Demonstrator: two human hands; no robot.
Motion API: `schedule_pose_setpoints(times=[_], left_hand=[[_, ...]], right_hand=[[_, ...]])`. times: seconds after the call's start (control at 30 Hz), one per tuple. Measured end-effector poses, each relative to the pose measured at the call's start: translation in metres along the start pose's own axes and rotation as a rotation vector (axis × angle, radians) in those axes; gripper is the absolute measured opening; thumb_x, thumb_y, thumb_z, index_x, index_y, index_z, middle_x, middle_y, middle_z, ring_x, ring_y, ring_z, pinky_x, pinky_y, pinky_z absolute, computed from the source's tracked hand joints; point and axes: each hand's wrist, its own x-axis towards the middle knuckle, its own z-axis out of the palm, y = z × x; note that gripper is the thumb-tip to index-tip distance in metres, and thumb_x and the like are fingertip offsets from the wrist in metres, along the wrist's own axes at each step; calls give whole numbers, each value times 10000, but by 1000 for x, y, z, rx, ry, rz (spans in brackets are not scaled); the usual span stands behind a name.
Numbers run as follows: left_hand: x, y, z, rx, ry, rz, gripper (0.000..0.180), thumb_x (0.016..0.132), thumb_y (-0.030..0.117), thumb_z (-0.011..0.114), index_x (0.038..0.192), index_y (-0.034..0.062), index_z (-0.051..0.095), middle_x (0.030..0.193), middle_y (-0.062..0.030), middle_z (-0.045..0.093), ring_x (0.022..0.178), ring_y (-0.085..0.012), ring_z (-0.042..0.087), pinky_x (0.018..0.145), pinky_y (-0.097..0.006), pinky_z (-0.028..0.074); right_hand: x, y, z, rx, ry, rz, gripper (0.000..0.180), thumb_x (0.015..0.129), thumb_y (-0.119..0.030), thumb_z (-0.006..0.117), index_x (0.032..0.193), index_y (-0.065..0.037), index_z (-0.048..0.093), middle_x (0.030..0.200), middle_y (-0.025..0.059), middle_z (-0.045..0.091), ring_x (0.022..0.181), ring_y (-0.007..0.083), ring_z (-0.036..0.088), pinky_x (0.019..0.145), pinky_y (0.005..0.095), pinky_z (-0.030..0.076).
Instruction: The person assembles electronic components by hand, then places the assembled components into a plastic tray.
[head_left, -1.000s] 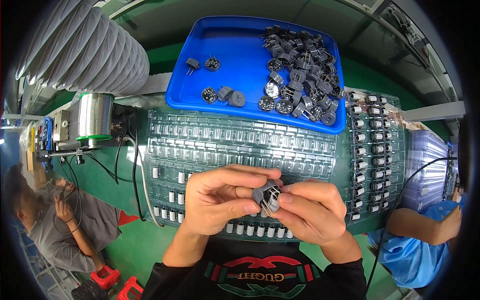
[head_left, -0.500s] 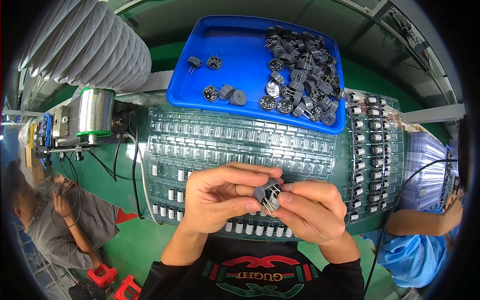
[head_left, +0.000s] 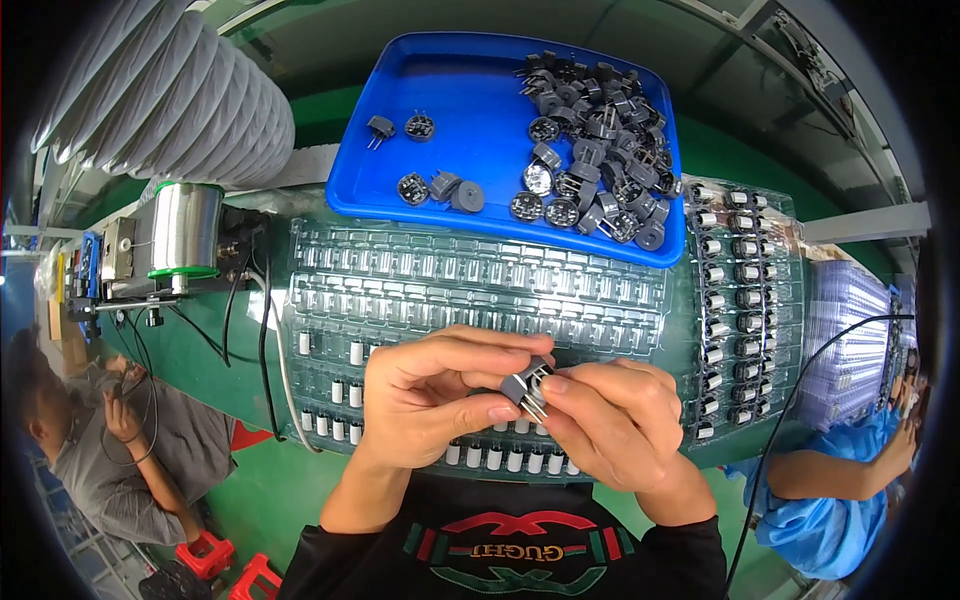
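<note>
Low in the frame, left hand (head_left: 435,400) and right hand (head_left: 610,420) together pinch one small grey part (head_left: 527,385) above the clear tray (head_left: 480,280).

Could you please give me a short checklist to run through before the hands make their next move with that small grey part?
1. Grey part pinched between left hand and right hand: ok.
2. Metal pins straight: cannot tell.
3. Clear plastic tray lies under the hands, many pockets unfilled: ok.
4. Blue tray holds more grey parts: ok.
5. Black cables apart from the hands: ok.
</note>
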Motion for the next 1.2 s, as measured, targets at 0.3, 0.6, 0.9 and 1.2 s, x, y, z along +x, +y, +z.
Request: schedule_pose_setpoints(times=[0.3,0.6,0.9,1.2], left_hand=[[-2,-2,0,92,173,126,397,735,-74,783,1092,-89,611,1132,-262,628,1095,-326,639,825,-338,602],[2,-10,10,352,254,187,328,761,-141,720,1049,-80,575,1163,-271,607,990,-202,666,687,-204,578],[-1,-17,18,713,211,402,404,741,-142,742,1090,-51,559,1113,-155,531,1094,-253,605,809,-289,605],[4,-8,30,1028,106,459,452,682,-44,827,1081,-4,617,1119,-171,554,1038,-295,626,807,-350,579]], right_hand=[[0,3,9,227,56,189,388,727,-86,810,1090,9,707,888,76,636,610,153,598,500,277,480],[0,3,1,423,-15,414,275,828,-45,745,1098,-11,702,972,77,620,704,135,595,572,240,493],[-5,-5,4,1009,68,1028,200,874,-2,695,1072,13,673,1084,102,665,906,135,663,744,259,561],[-5,9,-20,946,116,970,96,877,40,667,970,19,675,1115,126,653,992,156,645,834,277,551]])
